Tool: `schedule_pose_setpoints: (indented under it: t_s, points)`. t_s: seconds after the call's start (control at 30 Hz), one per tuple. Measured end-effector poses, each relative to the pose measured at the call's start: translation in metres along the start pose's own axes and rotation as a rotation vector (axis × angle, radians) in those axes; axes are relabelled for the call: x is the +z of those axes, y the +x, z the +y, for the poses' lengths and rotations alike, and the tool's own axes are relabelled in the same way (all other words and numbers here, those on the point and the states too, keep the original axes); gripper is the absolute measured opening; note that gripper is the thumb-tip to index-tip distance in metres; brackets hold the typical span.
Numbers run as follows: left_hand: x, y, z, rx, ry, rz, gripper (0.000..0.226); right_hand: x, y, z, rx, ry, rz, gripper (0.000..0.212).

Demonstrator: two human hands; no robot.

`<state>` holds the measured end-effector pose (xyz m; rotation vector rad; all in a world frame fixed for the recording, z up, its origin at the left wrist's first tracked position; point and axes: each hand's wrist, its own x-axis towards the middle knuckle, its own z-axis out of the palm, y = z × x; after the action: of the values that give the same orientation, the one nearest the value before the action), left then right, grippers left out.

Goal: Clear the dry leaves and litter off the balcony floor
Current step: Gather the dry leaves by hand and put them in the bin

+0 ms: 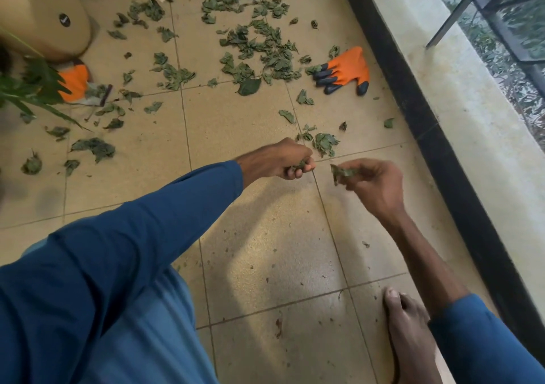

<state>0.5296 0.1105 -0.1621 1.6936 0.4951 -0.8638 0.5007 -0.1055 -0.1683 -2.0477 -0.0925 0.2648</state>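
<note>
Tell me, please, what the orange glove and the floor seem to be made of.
Orange glove: looks like knitted fabric, its fingertips dark and smooth, probably a rubber coating. Floor: beige tiles, likely ceramic or stone, matte and speckled, with thin grout lines between them.

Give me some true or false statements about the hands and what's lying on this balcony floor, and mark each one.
1. The left hand grips leaves. True.
2. The right hand holds nothing. False: it pinches a leaf.
3. An orange glove lies on the floor near the black kerb. True.
4. Both hands wear gloves. False: both are bare.
5. The floor is free of leaves. False: scattered leaves lie over much of its far part.
</note>
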Motion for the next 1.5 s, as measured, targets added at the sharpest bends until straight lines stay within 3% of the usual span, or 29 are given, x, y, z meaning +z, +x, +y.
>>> schedule_pose_setpoints:
  t_s: [0.13, 0.27, 0.47, 0.63, 0.77, 0.87, 0.97, 1.03, 1.1, 1.2, 1.37, 1.5]
  points:
    - [-0.001, -0.004, 0.007, -0.144, -0.360, -0.129, 0.031, 0.005, 0.011, -0.043, -0.190, -0.098, 0.046, 0.022]
    - [0.001, -0.016, 0.024, -0.125, -0.552, -0.220, 0.036, 0.024, 0.018, -0.064, -0.307, -0.341, 0.064, 0.031]
    - [0.012, -0.024, 0.024, -0.050, -0.589, -0.035, 0.035, 0.041, 0.027, -0.085, -0.239, -0.495, 0.082, 0.033]
    - [0.003, -0.032, 0.031, 0.048, -0.371, 0.183, 0.021, 0.048, 0.031, -0.104, -0.238, -0.588, 0.100, 0.019]
    - [-0.007, -0.036, 0.041, 0.121, -0.229, 0.279, 0.021, 0.034, 0.039, -0.122, -0.155, -0.449, -0.047, 0.011]
    - [-0.018, -0.044, 0.043, 0.186, -0.153, 0.378, 0.027, 0.019, 0.037, -0.141, -0.018, -0.162, -0.268, 0.022]
    - [-0.027, -0.049, 0.045, 0.223, -0.165, 0.416, 0.028, 0.011, 0.034, -0.151, 0.059, 0.059, -0.225, 0.024]
    - [-0.029, -0.051, 0.046, 0.225, -0.167, 0.438, 0.026, 0.015, 0.034, -0.138, 0.095, 0.021, -0.107, 0.020]
    - [-0.030, -0.049, 0.051, 0.222, -0.153, 0.432, 0.024, 0.025, 0.037, -0.103, 0.067, -0.263, -0.030, 0.011]
    - [-0.032, -0.043, 0.055, 0.239, -0.141, 0.387, 0.024, 0.053, 0.047, -0.036, 0.056, -0.560, -0.072, 0.011]
    - [-0.039, -0.038, 0.053, 0.254, -0.218, 0.292, 0.024, 0.097, 0.060, 0.021, 0.042, -0.619, -0.003, 0.038]
    - [-0.051, -0.030, 0.041, 0.240, -0.205, 0.308, 0.029, 0.113, 0.073, 0.030, 0.015, -0.676, -0.032, 0.009]
